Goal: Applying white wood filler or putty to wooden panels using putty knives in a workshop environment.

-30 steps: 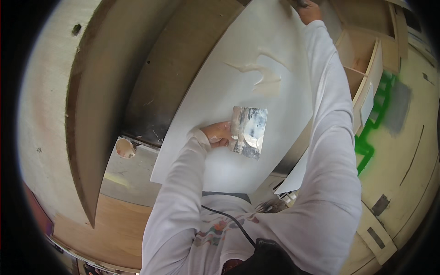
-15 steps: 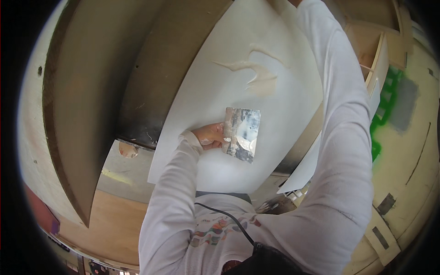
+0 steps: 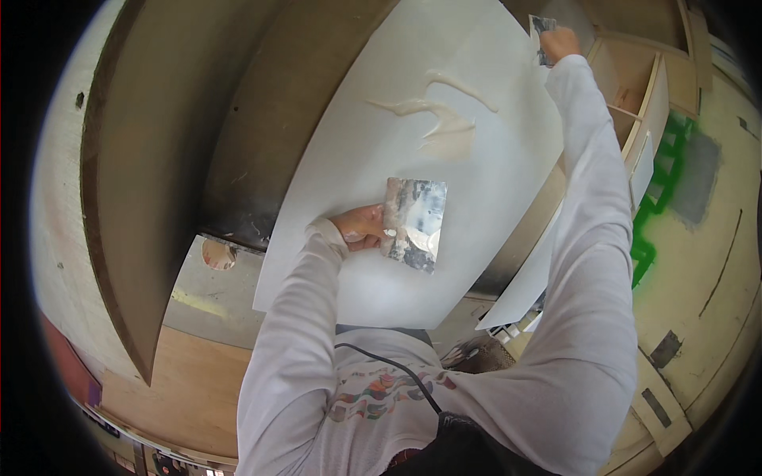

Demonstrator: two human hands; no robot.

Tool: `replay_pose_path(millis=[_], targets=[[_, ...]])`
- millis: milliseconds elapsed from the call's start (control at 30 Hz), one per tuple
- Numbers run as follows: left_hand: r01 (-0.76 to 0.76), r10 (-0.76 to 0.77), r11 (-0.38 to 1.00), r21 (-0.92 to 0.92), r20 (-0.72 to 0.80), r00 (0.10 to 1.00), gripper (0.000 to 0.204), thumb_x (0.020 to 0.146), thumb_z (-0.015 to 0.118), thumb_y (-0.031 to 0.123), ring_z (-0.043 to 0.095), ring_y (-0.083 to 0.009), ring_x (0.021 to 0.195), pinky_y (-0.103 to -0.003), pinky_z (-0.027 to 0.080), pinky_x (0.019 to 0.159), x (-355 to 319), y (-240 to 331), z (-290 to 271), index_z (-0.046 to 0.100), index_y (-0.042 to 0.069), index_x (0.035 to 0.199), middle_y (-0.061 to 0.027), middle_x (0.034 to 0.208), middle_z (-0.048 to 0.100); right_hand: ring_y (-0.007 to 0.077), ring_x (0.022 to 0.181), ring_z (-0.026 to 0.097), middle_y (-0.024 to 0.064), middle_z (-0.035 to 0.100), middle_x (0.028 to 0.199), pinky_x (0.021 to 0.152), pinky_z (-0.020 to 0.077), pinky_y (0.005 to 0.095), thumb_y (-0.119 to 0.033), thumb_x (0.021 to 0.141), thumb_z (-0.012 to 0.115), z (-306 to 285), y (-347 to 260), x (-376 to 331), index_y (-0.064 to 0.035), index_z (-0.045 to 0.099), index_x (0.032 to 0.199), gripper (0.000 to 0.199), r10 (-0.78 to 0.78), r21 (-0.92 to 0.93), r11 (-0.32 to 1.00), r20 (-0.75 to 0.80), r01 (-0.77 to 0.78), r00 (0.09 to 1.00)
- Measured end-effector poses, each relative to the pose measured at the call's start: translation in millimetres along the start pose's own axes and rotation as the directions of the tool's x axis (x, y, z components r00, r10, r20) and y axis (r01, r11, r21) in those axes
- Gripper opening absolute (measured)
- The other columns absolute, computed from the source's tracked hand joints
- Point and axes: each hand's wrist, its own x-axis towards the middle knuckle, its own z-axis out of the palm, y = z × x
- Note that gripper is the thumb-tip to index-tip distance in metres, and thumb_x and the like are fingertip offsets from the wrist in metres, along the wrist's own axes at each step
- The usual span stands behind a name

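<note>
A large white panel (image 3: 381, 293) lies before me, with beige filler paste (image 3: 451, 131) smeared in thick ridges across its upper middle. My left hand (image 3: 361, 227) is closed on the edge of a flat metal scraper (image 3: 417, 222), its shiny face smudged with paste and dark marks. White paste also sticks to the fingers there. Far off at the panel's upper right edge, my right hand (image 3: 562, 44) grips a second metal scraper (image 3: 541, 40), narrower in view and stained dark. Its fingers are partly hidden behind the fist.
A brown board (image 3: 262, 111) stands along the panel's left side. Wooden shelving (image 3: 627, 71) rises at the far right, near a floor (image 3: 706, 262) marked with green paint (image 3: 647, 254). A grey board with a round hole (image 3: 214, 274) lies at left.
My right hand has come back from beyond the top edge into view, bringing its scraper with it. The left hand and its scraper have shifted only slightly.
</note>
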Motion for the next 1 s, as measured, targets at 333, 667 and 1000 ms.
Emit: replay_pose_path(millis=[333, 667, 1000], targets=[[0.0, 0.0, 1.0, 0.006, 0.013, 1.0, 0.041, 0.074, 0.052, -0.002, 0.051, -0.0131, 0.093, -0.028, 0.039, 0.083, -1, 2, 5, 0.04, 0.008, 0.112, -0.0039, 0.103, 0.052, 0.0317, 0.086, 0.055, 0.0193, 0.058, 0.087, 0.074, 0.0433, 0.0367, -0.04, 0.081, 0.037, -40, -139, 17, 0.0008, 0.061, 0.078, 0.047, 0.133, 0.401, 0.914, -0.139, -0.067, 0.981], [0.009, -0.009, 0.999, 0.043, 0.006, 1.0, 0.04, 0.071, 0.055, 0.0, 0.054, -0.0132, 0.087, -0.028, 0.041, 0.081, 5, 3, 8, 0.042, 0.006, 0.109, -0.0051, 0.097, 0.054, 0.0334, 0.079, 0.056, 0.0209, 0.058, 0.081, 0.072, 0.043, 0.0375, -0.019, 0.064, 0.054, -8, -95, -96, 0.0001, 0.06, 0.082, 0.027, -0.014, 0.571, 0.805, -0.256, 0.162, 0.967], [-0.042, 0.045, 0.996, 0.079, -0.043, 0.998, 0.047, 0.07, 0.051, -0.004, 0.054, -0.0211, 0.091, -0.034, 0.042, 0.081, 9, 4, 1, 0.037, 0.001, 0.114, -0.0113, 0.101, 0.052, 0.0304, 0.073, 0.057, 0.016, 0.06, 0.074, 0.067, 0.0433, 0.0348, -0.023, 0.066, 0.059, 194, 158, -208, -0.0022, 0.061, 0.08, 0.025, 0.533, 0.549, 0.724, -0.062, -0.417, 0.844]])
